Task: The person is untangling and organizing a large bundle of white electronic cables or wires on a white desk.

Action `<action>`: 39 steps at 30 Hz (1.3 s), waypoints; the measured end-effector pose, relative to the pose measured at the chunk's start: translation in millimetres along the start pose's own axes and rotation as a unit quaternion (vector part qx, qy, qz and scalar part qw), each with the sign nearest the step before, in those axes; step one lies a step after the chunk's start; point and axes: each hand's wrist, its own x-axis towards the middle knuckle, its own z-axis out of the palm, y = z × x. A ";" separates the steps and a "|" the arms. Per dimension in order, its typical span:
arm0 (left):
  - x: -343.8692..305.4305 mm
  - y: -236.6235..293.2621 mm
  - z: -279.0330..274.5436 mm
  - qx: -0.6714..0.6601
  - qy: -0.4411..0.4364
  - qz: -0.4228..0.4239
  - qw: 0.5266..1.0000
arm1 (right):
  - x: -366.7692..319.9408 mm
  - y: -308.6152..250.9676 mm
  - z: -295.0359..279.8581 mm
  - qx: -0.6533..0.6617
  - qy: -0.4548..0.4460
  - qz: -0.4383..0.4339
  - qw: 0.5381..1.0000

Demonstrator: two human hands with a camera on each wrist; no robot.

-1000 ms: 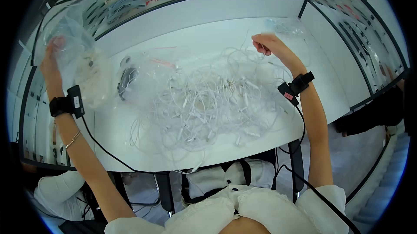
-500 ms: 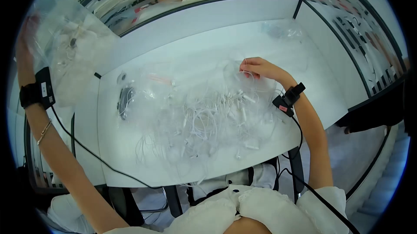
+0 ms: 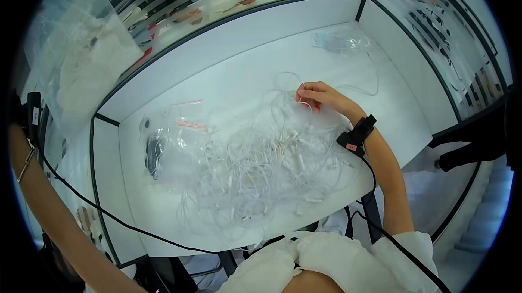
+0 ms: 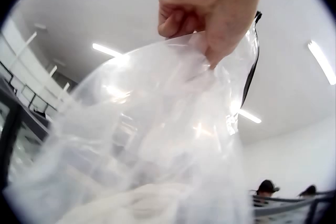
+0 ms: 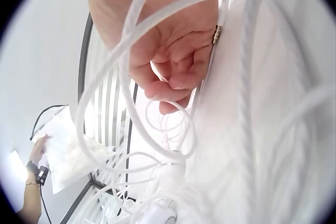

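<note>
In the left wrist view my left hand pinches the rim of a large clear plastic bag, which hangs down with something cream-coloured inside. The head view has that bag raised beyond the table's left edge; the hand itself is hidden there. My right hand is above the back of a tangled heap of white cables, its fingers curled round a white cable. Loops of cable hang around the right hand in the right wrist view, and a metal plug shows beside it.
Clear packets, one with a dark coiled item, lie left of the heap. Another clear packet lies in the back right corner. Low white partitions border the table. A black cable runs from my left wrist across the front left.
My left arm and the bag have moved out to the left, off the table. My right hand has come down and left from the back right, with a cable following it.
</note>
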 end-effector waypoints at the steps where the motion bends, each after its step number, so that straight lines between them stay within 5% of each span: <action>1: 7.3 -3.1 -0.4 -0.033 -0.012 -0.047 0.998 | 0.3 0.6 0.7 0.007 -0.003 0.000 1.000; 6: 35.7 -2.2 -1.3 -0.148 -0.044 -0.277 0.948 | 0.8 2.1 -0.3 0.001 -0.002 -0.010 1.000; 16: 46.8 -45.8 26.1 -0.033 -0.004 -0.054 0.998 | -3.6 -0.4 3.6 0.007 0.029 -0.012 0.999; 23: 70.8 -51.3 46.2 0.171 0.054 0.058 0.982 | -5.8 4.0 1.3 0.026 0.033 -0.013 0.999; 27: 95.5 -49.9 53.1 0.334 0.096 0.114 0.931 | -7.1 2.3 0.9 0.029 0.037 -0.016 0.999; 33: 153.0 -53.7 67.1 0.655 0.164 0.140 0.725 | -8.7 2.3 2.6 0.025 0.042 -0.019 0.999; 34: 164.4 -58.8 78.3 0.674 0.108 0.076 0.727 | -8.6 2.5 2.2 0.023 0.042 -0.017 0.999; 36: 162.7 -70.9 93.4 0.514 0.224 0.226 0.796 | -7.4 4.5 0.9 0.033 0.042 -0.015 0.998; 39: 159.9 -70.7 106.1 0.455 0.162 0.208 0.851 | -5.9 5.8 1.2 0.043 0.042 -0.023 0.998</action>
